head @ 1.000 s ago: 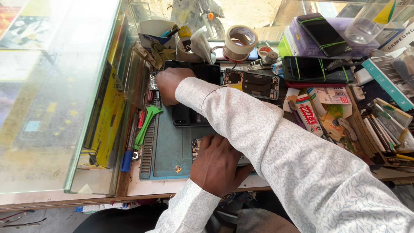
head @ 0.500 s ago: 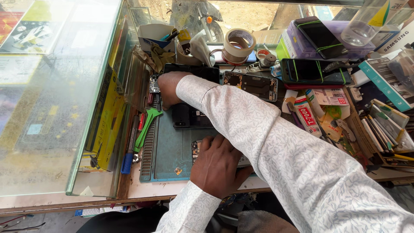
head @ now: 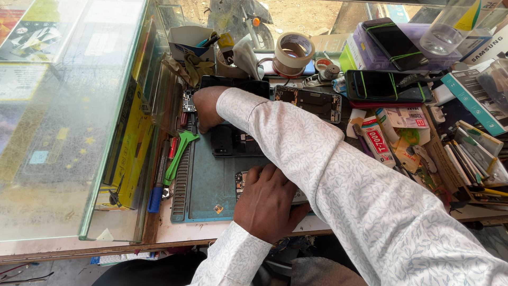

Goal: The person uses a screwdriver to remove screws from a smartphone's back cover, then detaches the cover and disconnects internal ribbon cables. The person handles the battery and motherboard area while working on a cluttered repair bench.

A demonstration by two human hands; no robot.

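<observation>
Nothing moved: right hand [head: 205, 108] stays beside cup [head: 191, 38] of tools.

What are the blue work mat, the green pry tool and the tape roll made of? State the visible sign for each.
Blue work mat: likely silicone or rubber; matte, with moulded ridges along its edge.
Green pry tool: plastic; uniform bright colour, thin and flat.
Tape roll: translucent brownish film, apparently on a cardboard core.

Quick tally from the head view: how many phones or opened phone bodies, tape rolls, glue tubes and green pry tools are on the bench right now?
Phones or opened phone bodies: 5, banded phone, second banded phone, opened body, dark body, one under the left hand.
Tape rolls: 1, tape roll.
Glue tubes: 1, glue tube.
Green pry tools: 1, green pry tool.
Total: 8.
</observation>
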